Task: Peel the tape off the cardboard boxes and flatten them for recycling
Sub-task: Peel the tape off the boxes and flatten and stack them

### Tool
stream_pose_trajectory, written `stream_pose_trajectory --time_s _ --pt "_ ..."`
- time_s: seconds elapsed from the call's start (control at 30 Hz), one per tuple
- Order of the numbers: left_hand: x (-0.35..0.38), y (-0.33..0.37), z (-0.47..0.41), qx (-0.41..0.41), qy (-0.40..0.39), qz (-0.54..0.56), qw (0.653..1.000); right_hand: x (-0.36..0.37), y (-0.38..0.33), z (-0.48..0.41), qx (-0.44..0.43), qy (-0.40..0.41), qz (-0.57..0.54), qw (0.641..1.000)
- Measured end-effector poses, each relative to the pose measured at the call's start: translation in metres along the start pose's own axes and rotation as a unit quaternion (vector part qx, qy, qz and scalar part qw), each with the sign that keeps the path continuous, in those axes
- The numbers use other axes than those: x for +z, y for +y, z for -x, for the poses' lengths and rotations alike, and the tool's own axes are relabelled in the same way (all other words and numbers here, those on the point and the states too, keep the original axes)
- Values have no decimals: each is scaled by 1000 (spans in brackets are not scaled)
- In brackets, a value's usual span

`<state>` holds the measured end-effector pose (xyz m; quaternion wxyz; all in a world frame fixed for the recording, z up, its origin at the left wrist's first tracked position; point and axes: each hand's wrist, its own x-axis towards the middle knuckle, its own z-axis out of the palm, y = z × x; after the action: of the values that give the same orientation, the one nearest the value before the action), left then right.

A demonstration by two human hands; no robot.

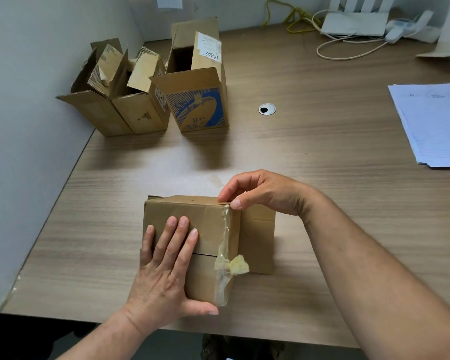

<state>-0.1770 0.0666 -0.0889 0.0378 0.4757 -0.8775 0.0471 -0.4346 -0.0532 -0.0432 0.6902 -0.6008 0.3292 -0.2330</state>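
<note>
Tape (226, 237) runs near-far down box (172, 209) right edge. Right hand (260, 193) pinches far end; pull likely nearward. Left hand (164, 268) flat, fingers straight, pressing top.

A wooden desk (335, 157) fits into the corner of a pale wall (24, 113). A round cable hole (267, 109) with a silver rim sits near the desk's middle. A stack of white papers (431, 126) lies at the right edge. At the back right stands a white router (356, 22), with a yellow cable (291, 15) to its left and a looped white cable (348, 54) in front of it.
</note>
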Motion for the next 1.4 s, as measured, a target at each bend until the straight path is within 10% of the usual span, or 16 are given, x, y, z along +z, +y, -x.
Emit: stream_pose_trajectory --time_s 0.53,0.97,1.4 --pt "-15 -3 -19 -43 -81 0 996 4 -16 -14 60 95 137 984" --pt "-17 -1 -30 -69 -99 -13 993 26 -61 -37 217 145 391 883" --pt "-17 -11 -52 -169 -152 50 973 24 -15 -17 139 298 232 916"
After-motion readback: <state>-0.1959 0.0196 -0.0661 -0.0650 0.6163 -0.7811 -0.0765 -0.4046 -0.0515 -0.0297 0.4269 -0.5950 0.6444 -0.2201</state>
